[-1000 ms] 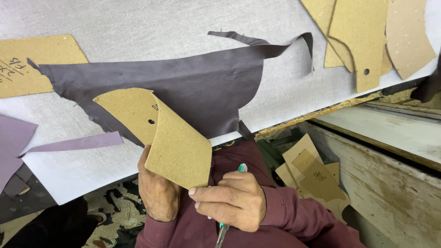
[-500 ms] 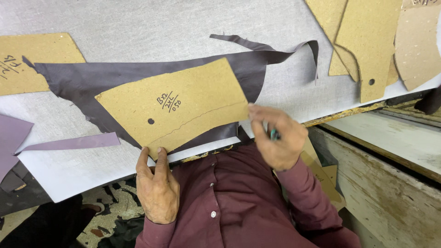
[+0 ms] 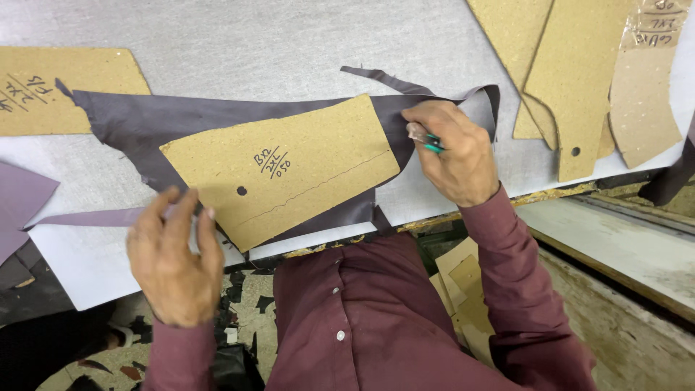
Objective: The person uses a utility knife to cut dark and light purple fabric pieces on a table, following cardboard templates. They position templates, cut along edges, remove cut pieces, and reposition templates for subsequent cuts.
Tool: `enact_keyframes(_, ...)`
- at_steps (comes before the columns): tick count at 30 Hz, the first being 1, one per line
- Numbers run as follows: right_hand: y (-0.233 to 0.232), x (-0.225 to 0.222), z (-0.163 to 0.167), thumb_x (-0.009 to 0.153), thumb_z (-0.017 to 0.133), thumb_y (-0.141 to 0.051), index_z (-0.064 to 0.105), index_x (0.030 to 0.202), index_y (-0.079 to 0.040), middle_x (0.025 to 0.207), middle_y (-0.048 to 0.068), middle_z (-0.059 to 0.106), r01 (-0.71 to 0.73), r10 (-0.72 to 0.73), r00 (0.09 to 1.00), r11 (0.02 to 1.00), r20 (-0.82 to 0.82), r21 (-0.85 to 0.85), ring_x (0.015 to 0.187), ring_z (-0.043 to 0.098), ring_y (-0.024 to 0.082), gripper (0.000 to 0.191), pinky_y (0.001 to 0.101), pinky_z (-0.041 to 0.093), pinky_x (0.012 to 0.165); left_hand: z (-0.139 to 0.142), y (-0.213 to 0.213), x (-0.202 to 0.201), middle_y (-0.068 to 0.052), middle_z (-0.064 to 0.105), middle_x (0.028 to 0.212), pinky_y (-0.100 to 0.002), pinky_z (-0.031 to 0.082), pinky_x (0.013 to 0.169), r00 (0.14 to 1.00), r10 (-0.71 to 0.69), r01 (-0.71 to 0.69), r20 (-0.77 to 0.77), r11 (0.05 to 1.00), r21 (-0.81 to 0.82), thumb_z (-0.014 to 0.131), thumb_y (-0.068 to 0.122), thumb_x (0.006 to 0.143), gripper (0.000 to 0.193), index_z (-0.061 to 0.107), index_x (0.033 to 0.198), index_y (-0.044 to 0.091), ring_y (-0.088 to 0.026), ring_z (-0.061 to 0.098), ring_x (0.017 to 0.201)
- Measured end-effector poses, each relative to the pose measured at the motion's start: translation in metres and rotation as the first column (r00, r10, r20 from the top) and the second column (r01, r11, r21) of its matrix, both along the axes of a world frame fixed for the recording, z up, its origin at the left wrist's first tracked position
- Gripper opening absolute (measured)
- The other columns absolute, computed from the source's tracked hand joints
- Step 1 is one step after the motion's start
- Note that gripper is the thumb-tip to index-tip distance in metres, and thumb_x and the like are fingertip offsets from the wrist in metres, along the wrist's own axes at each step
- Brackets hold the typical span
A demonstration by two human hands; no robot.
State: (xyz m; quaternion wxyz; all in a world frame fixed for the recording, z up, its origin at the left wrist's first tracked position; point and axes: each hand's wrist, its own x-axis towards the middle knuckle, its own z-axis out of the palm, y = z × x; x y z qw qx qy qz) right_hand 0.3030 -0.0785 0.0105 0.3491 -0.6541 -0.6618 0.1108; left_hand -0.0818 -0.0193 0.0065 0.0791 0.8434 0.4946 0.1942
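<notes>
No packages, labels, signs or screens in view.

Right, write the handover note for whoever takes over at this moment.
Left hand: open, fingers on the lower left edge of the cardboard pattern, at the table's near edge.
Right hand: grip shut on a green pen, tip by the pattern's right edge.
The pattern lies flat on the purple leather, spread on the grey table. More patterns lie at the far right, another at the far left.
Done: pattern placed on the leather.
Left: no traced line or cut shows yet.
</notes>
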Motion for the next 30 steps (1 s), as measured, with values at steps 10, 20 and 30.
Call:
enact_keyframes(10, 0.028, 0.014, -0.004, 0.089, 0.086, -0.014, 0.071, 0.108, 0.005, 0.102, 0.019, 0.069, 0.084, -0.055, 0.988, 0.976, 0.144, -0.201, 0.079, 0.071, 0.028, 0.031, 0.0356, 0.057, 0.066, 0.024, 0.135, 0.012, -0.029, 0.061, 0.110, -0.048, 0.053, 0.087, 0.996, -0.070, 0.060, -0.047, 0.980, -0.189, 0.080, 0.000, 0.085, 0.030, 0.067, 0.109, -0.011, -0.040, 0.062, 0.097)
enact_keyframes(20, 0.026, 0.027, -0.009, 0.096, 0.083, -0.012, 0.072, 0.097, 0.004, 0.088, 0.017, 0.070, 0.090, -0.085, 0.996, 0.956, 0.028, -0.280, 0.072, 0.067, 0.026, 0.019, 0.0368, 0.053, 0.064, 0.009, 0.152, 0.010, -0.015, 0.065, 0.102, -0.042, 0.055, 0.084, 0.968, -0.214, 0.206, -0.135, 0.976, -0.067, 0.080, 0.006, 0.098, 0.012, 0.072, 0.105, -0.001, -0.031, 0.065, 0.091)
enact_keyframes(30, 0.012, 0.046, -0.004, 0.098, 0.086, -0.008, 0.068, 0.099, 0.005, 0.097, 0.019, 0.070, 0.192, -0.160, 0.975, 0.956, 0.153, -0.221, 0.081, 0.068, 0.028, 0.021, 0.0357, 0.054, 0.073, 0.002, 0.162, 0.064, -0.014, 0.061, 0.110, -0.046, 0.051, 0.090, 0.971, -0.220, 0.202, 0.095, 0.965, 0.169, 0.080, 0.001, 0.090, 0.026, 0.067, 0.113, 0.002, -0.035, 0.061, 0.102)
